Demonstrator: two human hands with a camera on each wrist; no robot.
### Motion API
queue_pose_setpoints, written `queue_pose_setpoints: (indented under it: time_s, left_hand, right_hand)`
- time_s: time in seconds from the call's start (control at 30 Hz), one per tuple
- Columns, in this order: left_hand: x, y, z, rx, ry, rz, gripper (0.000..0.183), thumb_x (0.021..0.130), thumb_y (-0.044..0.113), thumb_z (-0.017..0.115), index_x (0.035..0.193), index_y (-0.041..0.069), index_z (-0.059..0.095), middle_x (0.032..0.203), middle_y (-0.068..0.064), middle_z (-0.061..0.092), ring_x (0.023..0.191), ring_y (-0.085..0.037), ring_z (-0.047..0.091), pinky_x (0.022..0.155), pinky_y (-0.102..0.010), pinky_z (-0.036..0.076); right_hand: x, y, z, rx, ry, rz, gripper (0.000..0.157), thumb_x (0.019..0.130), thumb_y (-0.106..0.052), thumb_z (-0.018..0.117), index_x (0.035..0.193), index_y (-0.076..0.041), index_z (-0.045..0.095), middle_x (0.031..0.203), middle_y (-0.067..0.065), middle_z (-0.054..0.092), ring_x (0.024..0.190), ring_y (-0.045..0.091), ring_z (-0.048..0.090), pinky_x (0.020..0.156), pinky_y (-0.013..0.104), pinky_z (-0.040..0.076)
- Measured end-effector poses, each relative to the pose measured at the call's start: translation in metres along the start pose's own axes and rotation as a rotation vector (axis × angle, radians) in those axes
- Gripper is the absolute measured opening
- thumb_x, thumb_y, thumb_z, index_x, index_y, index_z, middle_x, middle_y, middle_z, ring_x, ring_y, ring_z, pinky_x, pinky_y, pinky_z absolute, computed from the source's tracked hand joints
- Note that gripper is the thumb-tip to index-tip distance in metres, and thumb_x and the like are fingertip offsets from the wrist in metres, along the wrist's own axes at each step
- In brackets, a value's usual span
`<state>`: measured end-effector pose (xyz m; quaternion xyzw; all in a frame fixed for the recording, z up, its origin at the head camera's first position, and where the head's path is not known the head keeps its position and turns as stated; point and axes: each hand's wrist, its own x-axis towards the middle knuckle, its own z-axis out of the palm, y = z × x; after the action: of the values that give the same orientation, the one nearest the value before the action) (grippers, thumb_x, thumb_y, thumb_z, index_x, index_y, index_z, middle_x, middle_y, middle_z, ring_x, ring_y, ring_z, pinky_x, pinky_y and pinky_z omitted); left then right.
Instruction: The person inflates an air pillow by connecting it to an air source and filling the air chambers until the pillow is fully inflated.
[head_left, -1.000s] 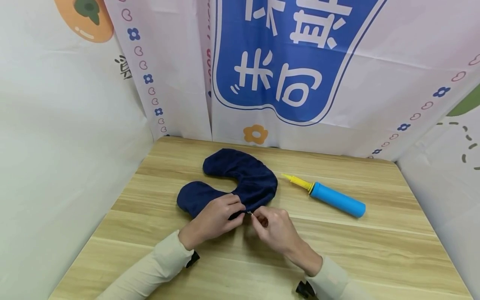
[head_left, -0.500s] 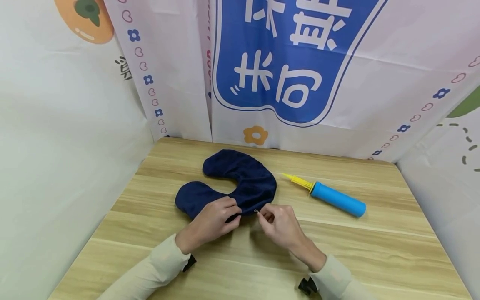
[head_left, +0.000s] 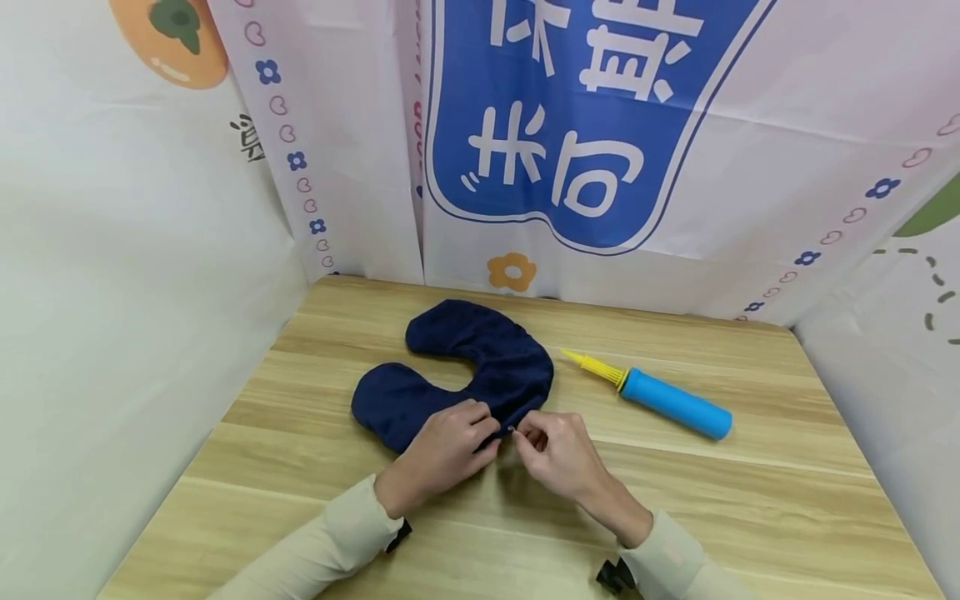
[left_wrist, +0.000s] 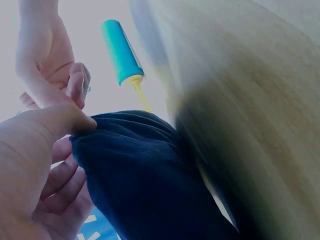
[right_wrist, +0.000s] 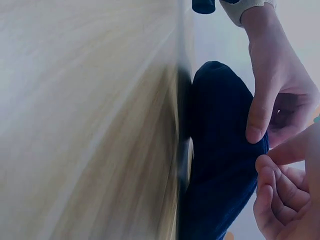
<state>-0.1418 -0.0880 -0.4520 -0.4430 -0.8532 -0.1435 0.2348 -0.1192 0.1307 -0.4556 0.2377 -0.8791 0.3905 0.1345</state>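
Observation:
A navy U-shaped neck pillow (head_left: 517,367) lies on the table, its opening facing left. At its near edge my left hand (head_left: 446,446) pinches the fabric; in the left wrist view the thumb (left_wrist: 82,120) presses on top of the pillow (left_wrist: 145,170), which is creased there. Just to the right, my right hand (head_left: 562,454) pinches a small metal zipper pull (head_left: 512,429) at the same edge. In the right wrist view the fingertips of both hands nearly meet at the pillow's seam, where the right fingers hide the pull.
A blue hand pump (head_left: 675,404) with a yellow nozzle (head_left: 592,364) lies to the right of the pillow. White printed sheets (head_left: 360,167) stand behind and beside the wooden table (head_left: 750,492).
My right hand has drawn the zipper pull a little to the right along the edge. My left hand shifted left, then came back right, close to the right hand.

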Motion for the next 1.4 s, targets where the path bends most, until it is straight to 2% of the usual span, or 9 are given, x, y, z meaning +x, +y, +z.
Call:
queue_pose_setpoints:
  time_s: [0.17,0.3,0.57,0.7,0.87,1.13,1.27,1.4]
  left_hand:
    - [-0.002,0.000,-0.001,0.024,0.007,0.017,0.006,0.090,0.012,0.082,0.090,0.014,0.076,0.084,0.003,0.064,0.076,-0.009,0.058,0.070,-0.022,0.055]
    - [-0.003,0.000,-0.001,0.043,-0.017,0.036,0.006,0.091,0.013,0.081,0.089,0.015,0.075,0.085,0.003,0.064,0.076,-0.009,0.057,0.070,-0.022,0.055]
    - [-0.008,0.001,0.000,0.038,-0.048,0.027,0.005,0.092,0.015,0.081,0.090,0.015,0.076,0.086,0.004,0.065,0.076,-0.009,0.057,0.070,-0.022,0.055]
    - [-0.010,0.001,0.000,0.033,-0.053,0.032,0.005,0.093,0.015,0.081,0.091,0.015,0.076,0.086,0.004,0.065,0.076,-0.009,0.056,0.070,-0.021,0.054]
    - [-0.012,0.001,0.001,0.023,-0.059,0.031,0.006,0.093,0.015,0.081,0.090,0.015,0.076,0.086,0.004,0.064,0.076,-0.009,0.055,0.069,-0.021,0.053]
    - [-0.013,-0.001,0.000,0.036,-0.053,0.037,0.006,0.093,0.015,0.081,0.091,0.016,0.075,0.087,0.004,0.064,0.077,-0.008,0.056,0.070,-0.021,0.054]
    - [-0.014,0.000,0.001,0.055,-0.054,0.057,0.008,0.093,0.015,0.081,0.089,0.016,0.075,0.085,0.004,0.063,0.075,-0.009,0.054,0.068,-0.021,0.052]
    - [-0.016,0.000,0.000,0.037,-0.066,0.033,0.008,0.093,0.015,0.081,0.090,0.016,0.074,0.085,0.004,0.063,0.075,-0.009,0.054,0.068,-0.021,0.053]
  right_hand:
    - [0.001,0.004,0.000,-0.009,-0.016,0.006,0.014,0.089,-0.007,0.077,0.077,-0.011,0.075,0.065,-0.009,0.069,0.057,-0.007,0.055,0.053,0.014,0.049]
    - [0.002,0.009,0.001,-0.011,-0.044,0.028,0.012,0.089,-0.007,0.078,0.077,-0.011,0.076,0.065,-0.009,0.069,0.056,-0.007,0.056,0.053,0.015,0.049]
    - [0.003,0.011,0.002,-0.047,-0.085,0.031,0.016,0.086,-0.006,0.079,0.073,-0.014,0.075,0.062,-0.012,0.066,0.054,-0.008,0.051,0.051,0.015,0.045]
    - [0.002,0.010,0.002,-0.065,-0.086,0.026,0.018,0.085,-0.006,0.080,0.072,-0.017,0.074,0.060,-0.012,0.064,0.053,-0.008,0.049,0.050,0.015,0.044]
    - [0.002,0.009,0.003,-0.059,-0.088,0.021,0.013,0.085,-0.006,0.078,0.074,-0.013,0.076,0.060,-0.011,0.065,0.052,-0.008,0.050,0.050,0.014,0.045]
    - [0.002,0.009,0.004,-0.068,-0.084,0.004,0.019,0.084,-0.005,0.079,0.071,-0.017,0.073,0.059,-0.011,0.064,0.053,-0.008,0.050,0.050,0.014,0.045]
    - [0.003,0.014,0.006,-0.116,-0.083,-0.011,0.018,0.083,-0.005,0.079,0.071,-0.017,0.073,0.059,-0.010,0.064,0.052,-0.008,0.049,0.051,0.013,0.043]
    - [0.004,0.027,0.005,-0.164,-0.056,0.019,0.020,0.082,-0.004,0.078,0.069,-0.018,0.071,0.060,-0.010,0.064,0.053,-0.007,0.049,0.052,0.014,0.043]
